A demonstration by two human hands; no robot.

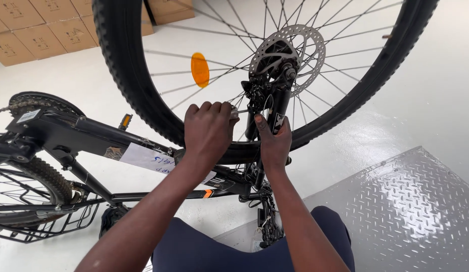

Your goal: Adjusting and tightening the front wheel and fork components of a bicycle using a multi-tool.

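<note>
White floor, boxes (38, 30) stacked behind, a bike (93, 136) upside down.

Left hand (208, 132) is curled shut around a small tool (233, 113) whose long axis points right from its fingertips at the brake caliper (257, 93), just beyond them under the disc (287, 55). Right hand (275, 143) wraps the fork leg (280, 108), thumb up, directly below the caliper; the left is nearer.

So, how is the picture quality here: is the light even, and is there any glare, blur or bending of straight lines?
Head view: bright, even indoor light; soft glare on the glossy white floor and the metal plate; only faint shadows; the front wheel bulges from wide-angle distortion; left hand, right hand and brake disc are sharp; the boxes are slightly soft.
</note>
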